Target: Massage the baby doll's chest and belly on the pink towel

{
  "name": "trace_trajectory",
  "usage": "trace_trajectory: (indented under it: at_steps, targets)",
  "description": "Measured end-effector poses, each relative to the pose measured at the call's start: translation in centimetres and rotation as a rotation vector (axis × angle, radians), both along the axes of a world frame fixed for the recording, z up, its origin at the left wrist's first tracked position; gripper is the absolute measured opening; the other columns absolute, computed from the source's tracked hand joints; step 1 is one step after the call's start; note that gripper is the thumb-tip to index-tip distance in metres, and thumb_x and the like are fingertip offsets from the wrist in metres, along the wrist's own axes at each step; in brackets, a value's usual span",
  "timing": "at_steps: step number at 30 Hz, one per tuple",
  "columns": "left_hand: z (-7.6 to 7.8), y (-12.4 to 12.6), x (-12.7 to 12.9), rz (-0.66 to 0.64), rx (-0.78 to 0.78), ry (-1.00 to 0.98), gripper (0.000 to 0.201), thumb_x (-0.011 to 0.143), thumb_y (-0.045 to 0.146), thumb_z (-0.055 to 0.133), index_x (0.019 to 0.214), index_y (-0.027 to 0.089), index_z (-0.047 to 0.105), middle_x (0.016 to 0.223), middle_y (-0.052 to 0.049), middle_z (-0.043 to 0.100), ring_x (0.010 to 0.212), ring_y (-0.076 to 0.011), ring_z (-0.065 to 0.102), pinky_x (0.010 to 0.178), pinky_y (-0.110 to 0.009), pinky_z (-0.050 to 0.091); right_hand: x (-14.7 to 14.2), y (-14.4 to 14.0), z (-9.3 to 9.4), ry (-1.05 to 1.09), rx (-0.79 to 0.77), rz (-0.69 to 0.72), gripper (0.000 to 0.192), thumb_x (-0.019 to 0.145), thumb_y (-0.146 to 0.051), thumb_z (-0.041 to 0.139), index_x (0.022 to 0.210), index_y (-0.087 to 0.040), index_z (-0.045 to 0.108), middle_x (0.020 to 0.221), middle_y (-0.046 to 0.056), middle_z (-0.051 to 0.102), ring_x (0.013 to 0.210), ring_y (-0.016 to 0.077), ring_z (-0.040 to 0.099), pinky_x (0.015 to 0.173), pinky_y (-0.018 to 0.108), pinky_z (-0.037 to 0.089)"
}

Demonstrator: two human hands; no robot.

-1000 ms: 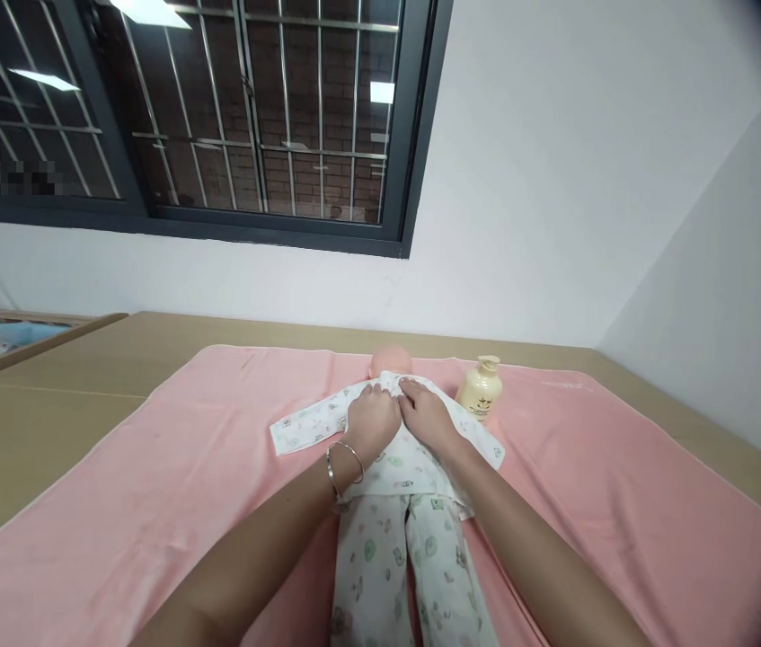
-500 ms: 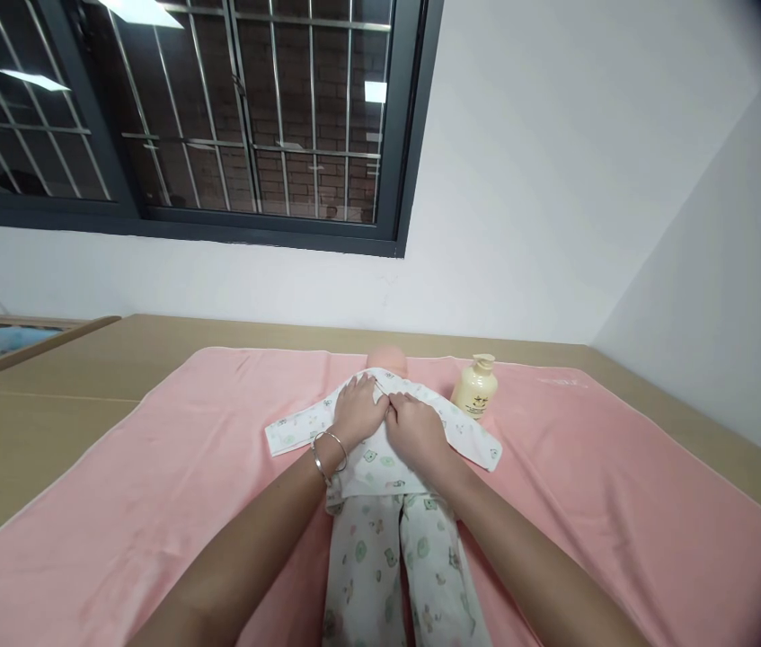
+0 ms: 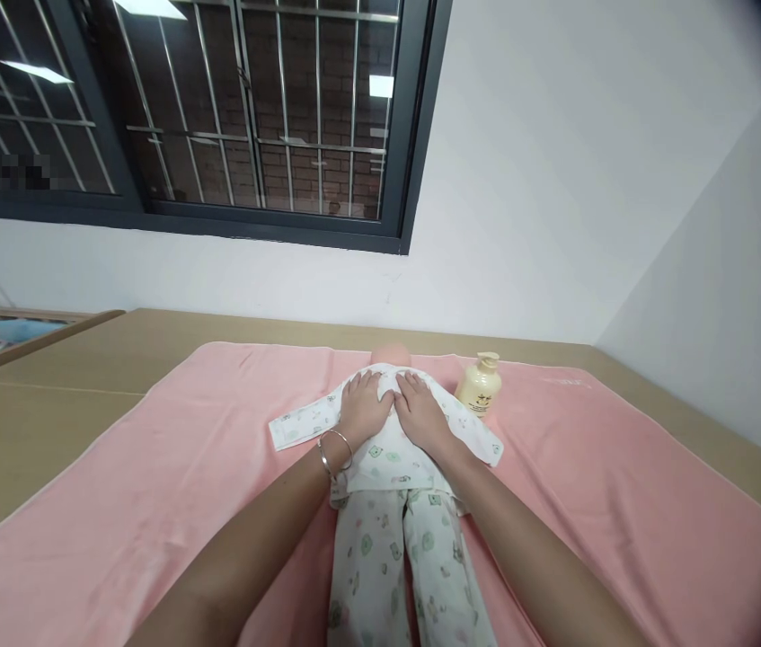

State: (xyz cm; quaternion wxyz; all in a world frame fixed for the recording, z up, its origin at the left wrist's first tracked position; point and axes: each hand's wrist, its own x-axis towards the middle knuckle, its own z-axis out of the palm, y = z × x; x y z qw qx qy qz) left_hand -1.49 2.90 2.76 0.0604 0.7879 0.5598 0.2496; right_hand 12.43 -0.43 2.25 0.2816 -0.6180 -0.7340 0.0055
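Observation:
A baby doll dressed in a white patterned top (image 3: 390, 454) and matching trousers (image 3: 370, 557) lies on its back or front, I cannot tell which. Its bare round head (image 3: 391, 354) points to the wall. My left hand (image 3: 365, 406) rests flat on the upper left of the top, fingers stretched out, a silver bangle on the wrist. Beside it, my right hand (image 3: 422, 412) lies flat on the upper right of the top with its fingers extended. The two thumbs nearly meet at the middle. Both sleeves spread outward, and the cloth beneath my palms is hidden.
A pale yellow pump bottle (image 3: 480, 385) stands just right of the doll's shoulder. Under everything is a pink sheet (image 3: 218, 467) on a wooden surface (image 3: 70, 359). A white wall (image 3: 501, 225) and a barred window (image 3: 259, 117) rise behind.
My right hand has opened from a closed grip at the top's middle and now lies flat. My left hand stays flat on the top. The view has shifted slightly.

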Motion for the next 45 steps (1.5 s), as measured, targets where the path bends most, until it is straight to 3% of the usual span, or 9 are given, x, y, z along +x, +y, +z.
trace_trajectory:
  at_steps: [5,9,17,26,30,33,37,40,45]
  targets:
    - [0.6,-1.0,0.4,0.011,0.024,0.061,0.051,0.095,0.037,0.036,0.14,0.014,0.045,0.148,-0.012,0.046,0.139,-0.0297,0.036,0.116,-0.046,0.026,0.2,0.1,-0.2,0.037,-0.014,0.013,0.055,0.099,-0.033,0.027,0.145,-0.007,0.041,0.153,0.016,0.034,0.145,0.028,0.025,0.119,0.045,0.021]
    - [1.9,-2.9,1.1,0.055,0.034,0.139,0.047,0.096,0.031,0.032,0.136,0.012,0.048,0.142,-0.016,0.051,0.134,-0.0311,0.042,0.11,-0.047,0.033,0.7,0.3,-0.4,0.071,-0.03,0.044,0.054,0.099,-0.033,0.028,0.145,-0.01,0.041,0.155,0.014,0.031,0.146,0.0255,0.024,0.12,0.046,0.02]
    - [4.7,-4.7,0.8,-0.02,-0.104,0.284,0.038,0.093,0.025,0.034,0.12,0.011,0.058,0.12,-0.017,0.064,0.115,-0.0317,0.058,0.099,-0.048,0.042,1.0,0.0,0.3,0.073,-0.029,0.074,0.05,0.098,-0.03,0.031,0.144,-0.011,0.043,0.154,0.013,0.033,0.146,0.0232,0.024,0.119,0.044,0.022]
    - [3.7,-3.2,0.3,-0.064,-0.142,0.186,0.05,0.092,0.03,0.033,0.138,0.012,0.044,0.148,-0.017,0.043,0.136,-0.0324,0.041,0.108,-0.047,0.036,-1.8,-2.7,1.7,-0.136,-0.019,-0.109,0.046,0.098,-0.021,0.032,0.136,-0.003,0.05,0.139,0.021,0.051,0.135,0.0276,0.041,0.111,0.038,0.033]
    - [2.8,-1.6,-0.1,-0.083,-0.209,0.116,0.056,0.092,0.032,0.031,0.144,0.012,0.037,0.155,-0.015,0.033,0.144,-0.0334,0.028,0.114,-0.049,0.029,-2.9,-4.2,2.1,-0.282,-0.027,-0.161,0.045,0.096,-0.021,0.038,0.135,-0.002,0.051,0.137,0.025,0.051,0.13,0.0314,0.047,0.109,0.042,0.033]
    - [2.2,-1.2,0.0,-0.072,-0.155,0.107,0.057,0.093,0.033,0.031,0.145,0.013,0.036,0.156,-0.012,0.033,0.145,-0.0352,0.024,0.118,-0.051,0.022,-3.1,-4.8,2.1,-0.344,0.006,-0.175,0.043,0.093,-0.018,0.043,0.133,-0.007,0.055,0.135,0.023,0.054,0.129,0.0325,0.048,0.11,0.045,0.032]
    - [1.7,-1.7,0.3,-0.049,-0.05,0.119,0.056,0.094,0.033,0.03,0.145,0.011,0.037,0.154,-0.012,0.036,0.144,-0.0349,0.026,0.117,-0.05,0.023,-2.9,-4.5,2.0,-0.304,-0.037,-0.181,0.047,0.094,-0.019,0.041,0.138,-0.006,0.05,0.139,0.023,0.05,0.128,0.0315,0.049,0.108,0.043,0.035]
    - [2.2,-2.5,0.5,-0.03,-0.02,0.138,0.052,0.095,0.032,0.03,0.141,0.011,0.042,0.15,-0.014,0.042,0.14,-0.0327,0.034,0.114,-0.048,0.029,-1.9,-3.3,1.9,-0.172,-0.082,-0.112,0.049,0.098,-0.022,0.032,0.143,-0.005,0.042,0.146,0.022,0.043,0.137,0.0294,0.04,0.11,0.042,0.033]
    - [3.2,-3.8,0.8,-0.071,-0.014,0.224,0.04,0.094,0.028,0.035,0.118,0.008,0.061,0.119,-0.022,0.063,0.118,-0.0304,0.055,0.102,-0.043,0.04,0.2,-1.1,1.6,0.008,-0.06,0.033,0.047,0.1,-0.027,0.027,0.14,-0.01,0.046,0.149,0.016,0.041,0.141,0.0233,0.034,0.115,0.042,0.027]
